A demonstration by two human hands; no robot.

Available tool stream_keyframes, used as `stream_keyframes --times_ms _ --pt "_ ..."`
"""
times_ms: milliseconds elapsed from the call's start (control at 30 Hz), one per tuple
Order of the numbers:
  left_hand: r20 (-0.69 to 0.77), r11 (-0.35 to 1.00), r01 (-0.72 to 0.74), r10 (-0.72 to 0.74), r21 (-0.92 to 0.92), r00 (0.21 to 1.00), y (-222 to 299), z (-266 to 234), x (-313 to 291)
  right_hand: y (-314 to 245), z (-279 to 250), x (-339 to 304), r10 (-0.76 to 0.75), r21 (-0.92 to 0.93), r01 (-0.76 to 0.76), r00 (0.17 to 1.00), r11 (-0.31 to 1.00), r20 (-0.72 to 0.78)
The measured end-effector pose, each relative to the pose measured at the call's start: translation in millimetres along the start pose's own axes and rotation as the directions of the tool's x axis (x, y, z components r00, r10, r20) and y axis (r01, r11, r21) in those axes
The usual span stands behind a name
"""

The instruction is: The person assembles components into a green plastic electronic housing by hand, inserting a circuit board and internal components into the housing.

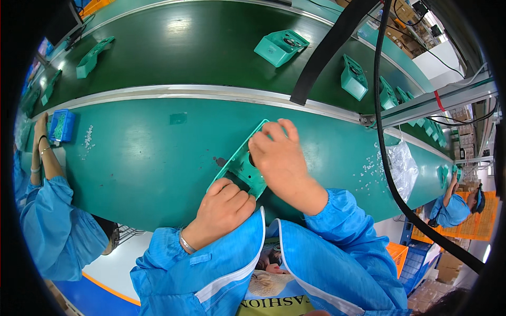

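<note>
A green plastic housing (242, 167) with an open inner side is held tilted over the green worktable, close to my body. My left hand (224, 206) grips its near lower end, fingers curled over the rim. At its far right side my right hand (280, 156) has bent fingers, some of them reaching over the rim and inside. Whether small parts are between those right fingertips is hidden. Dark holes and a few fittings show inside the housing, partly covered by my hands.
Beyond a metal rail, similar green housings (280, 47) lie on a dark green conveyor (174, 58). Small clear pieces (370, 171) are scattered right, beside a plastic bag (402, 167). A blue bin (61, 125) and a co-worker's arm (47, 152) are left. A black cable (380, 105) hangs right.
</note>
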State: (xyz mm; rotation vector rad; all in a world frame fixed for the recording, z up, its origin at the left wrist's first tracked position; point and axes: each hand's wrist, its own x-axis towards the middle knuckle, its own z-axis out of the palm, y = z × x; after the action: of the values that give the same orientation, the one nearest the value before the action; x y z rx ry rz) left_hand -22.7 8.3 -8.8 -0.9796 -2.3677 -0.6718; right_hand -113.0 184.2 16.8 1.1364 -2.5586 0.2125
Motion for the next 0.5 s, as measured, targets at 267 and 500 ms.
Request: stream_keyframes --times_ms 267,500 --pt "-0.015 1.0 0.025 -0.025 0.017 1.0 3.1 4.9 -2.3 35.7 20.0 -5.6 0.253 0.412 -0.202 0.965 0.888 -0.072" --pt "0.021 1.0 0.031 -0.031 0.007 0.999 2.4 1.8 -4.9 33.9 19.0 1.7 0.284 0.451 -0.239 0.958 0.86 -0.033"
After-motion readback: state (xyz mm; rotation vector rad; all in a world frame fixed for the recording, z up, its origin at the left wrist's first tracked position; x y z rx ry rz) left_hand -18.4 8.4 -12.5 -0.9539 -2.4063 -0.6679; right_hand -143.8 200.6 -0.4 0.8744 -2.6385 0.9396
